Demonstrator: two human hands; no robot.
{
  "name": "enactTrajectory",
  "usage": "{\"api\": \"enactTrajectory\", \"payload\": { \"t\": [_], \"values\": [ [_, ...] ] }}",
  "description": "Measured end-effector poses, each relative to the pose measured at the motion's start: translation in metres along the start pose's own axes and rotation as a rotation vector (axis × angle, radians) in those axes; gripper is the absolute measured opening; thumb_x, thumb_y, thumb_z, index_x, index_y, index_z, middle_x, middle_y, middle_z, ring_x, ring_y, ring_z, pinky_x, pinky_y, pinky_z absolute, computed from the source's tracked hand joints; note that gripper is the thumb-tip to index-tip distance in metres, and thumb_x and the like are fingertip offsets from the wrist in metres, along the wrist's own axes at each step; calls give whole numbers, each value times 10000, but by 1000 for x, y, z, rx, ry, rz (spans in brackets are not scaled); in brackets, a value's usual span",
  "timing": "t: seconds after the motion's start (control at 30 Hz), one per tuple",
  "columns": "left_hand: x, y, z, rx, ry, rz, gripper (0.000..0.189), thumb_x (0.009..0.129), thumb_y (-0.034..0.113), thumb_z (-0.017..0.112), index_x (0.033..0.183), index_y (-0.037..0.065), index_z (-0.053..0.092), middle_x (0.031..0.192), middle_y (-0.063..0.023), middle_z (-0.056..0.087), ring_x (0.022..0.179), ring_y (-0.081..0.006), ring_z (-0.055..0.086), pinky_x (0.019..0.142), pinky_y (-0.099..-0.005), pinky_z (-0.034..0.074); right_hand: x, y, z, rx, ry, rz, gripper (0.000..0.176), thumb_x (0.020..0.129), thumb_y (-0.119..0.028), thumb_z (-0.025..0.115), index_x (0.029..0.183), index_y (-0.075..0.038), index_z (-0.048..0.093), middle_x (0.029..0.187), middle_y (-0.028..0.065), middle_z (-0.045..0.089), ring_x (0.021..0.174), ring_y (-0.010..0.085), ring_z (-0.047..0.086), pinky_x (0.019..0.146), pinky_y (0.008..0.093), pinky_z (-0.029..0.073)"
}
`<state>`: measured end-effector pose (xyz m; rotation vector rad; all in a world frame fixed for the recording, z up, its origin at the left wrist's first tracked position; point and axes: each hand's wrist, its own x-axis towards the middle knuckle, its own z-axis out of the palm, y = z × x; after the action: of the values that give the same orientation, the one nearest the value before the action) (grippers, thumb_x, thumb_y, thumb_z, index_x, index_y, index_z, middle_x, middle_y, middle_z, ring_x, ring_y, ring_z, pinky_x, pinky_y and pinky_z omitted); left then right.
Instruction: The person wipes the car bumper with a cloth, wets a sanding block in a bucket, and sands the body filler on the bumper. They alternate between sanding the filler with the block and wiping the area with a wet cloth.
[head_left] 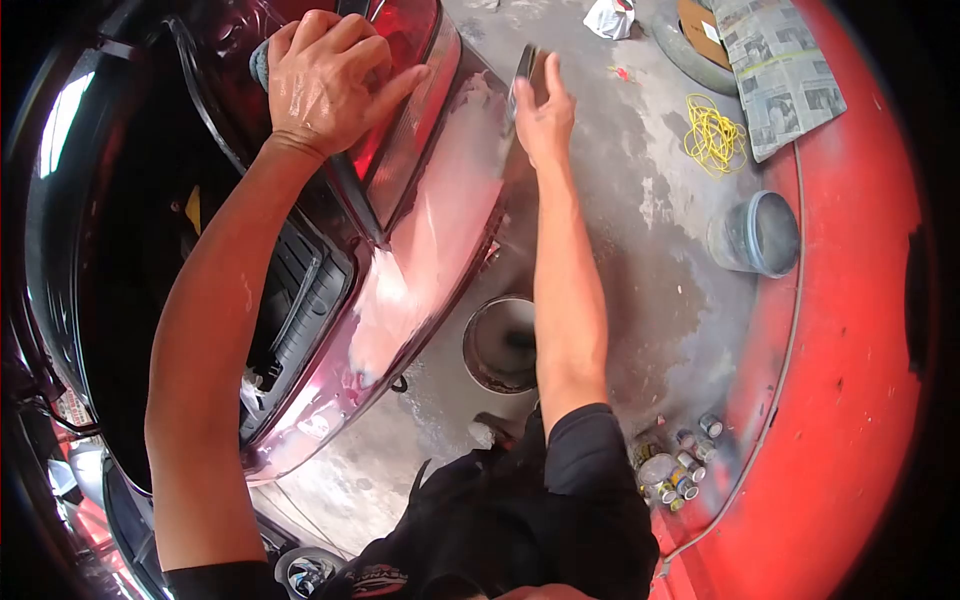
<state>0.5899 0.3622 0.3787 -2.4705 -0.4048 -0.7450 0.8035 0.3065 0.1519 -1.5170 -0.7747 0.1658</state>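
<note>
My left hand (325,88) is above the car's red tail light (398,60), wet, with its fingers curled. A grey-blue piece, like a sponge or cloth (260,66), shows at the edge of its fingers. My right hand (546,112) grips a dark flat block (523,78), seen edge-on, beside the outer edge of the rear quarter panel. Between my arms, pale filler-like patches (440,220) cover much of that maroon panel. The block's underside is hidden.
An open bucket (500,345) stands on the wet floor below my right arm. Another bucket (757,235) is farther right, near yellow cord (714,135), a tyre (690,45) and newspaper (785,75) against a red car (850,330). Several cans (680,465) sit lower right.
</note>
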Motion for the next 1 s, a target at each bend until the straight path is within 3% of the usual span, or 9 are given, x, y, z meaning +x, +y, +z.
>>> {"api": "enactTrajectory", "payload": {
  "t": [0.1,0.17,0.2,0.3,0.37,0.5,0.57,0.7,1.0],
  "values": [
    [0,3,-1,23,16,15,372,775,549,829,846,200,724,958,69,662,989,-223,609,903,-432,431,11,-85,5,319,203,-225,854,919,-230,766,1612,30,341,1274,282,615,1192,438,560,1057,454,452],
    [1,5,-1,15,14,22,462,715,641,816,851,209,722,944,66,648,1006,-226,605,925,-449,416,1,-146,-2,228,142,-257,741,949,-195,750,1571,18,409,1469,310,521,1358,403,511,1149,489,396],
    [2,4,0,11,17,26,510,685,687,810,853,214,721,937,64,641,1015,-228,602,936,-458,409,-2,-172,14,461,238,-375,802,924,-134,740,1631,-70,367,1319,271,580,1125,380,616,1003,497,503],
    [-14,-23,20,46,-3,13,449,727,587,759,890,171,720,933,14,662,1040,-267,599,928,-472,412,-23,-210,11,431,106,-475,929,866,-145,801,1639,-1,305,1342,285,568,1290,423,533,1077,488,461],
    [-16,-25,15,171,-52,65,344,772,472,727,884,147,715,913,0,670,997,-285,591,895,-470,415,-23,-211,28,436,257,-672,960,851,-129,809,1643,3,283,1424,308,516,1324,448,513,1093,482,455],
    [-7,-17,14,8,68,71,295,850,466,703,913,183,757,864,16,680,918,-262,584,876,-436,416,-53,-152,44,387,219,-484,829,945,-162,716,1615,57,278,1582,344,383,1471,502,360,1205,546,325],
    [-5,-11,14,-16,84,27,317,865,493,701,897,182,753,859,21,692,890,-251,583,868,-425,416,-107,-90,50,162,94,-236,848,959,-191,701,1627,58,241,1654,337,265,1542,515,245,1232,612,250],
    [-2,-12,14,-98,124,21,332,875,508,701,892,181,757,845,25,698,878,-244,582,870,-427,414,-243,3,51,-252,-235,-107,857,1011,-397,616,1619,77,242,1693,323,196,1591,496,141,1211,727,183],
    [-2,-15,4,-16,41,89,320,906,400,717,921,85,774,922,-98,740,939,-348,661,865,-466,473,-36,39,78,-282,-69,-119,804,1026,-431,555,1580,97,311,1624,332,352,1514,488,337,1189,683,277]
  ]
}}
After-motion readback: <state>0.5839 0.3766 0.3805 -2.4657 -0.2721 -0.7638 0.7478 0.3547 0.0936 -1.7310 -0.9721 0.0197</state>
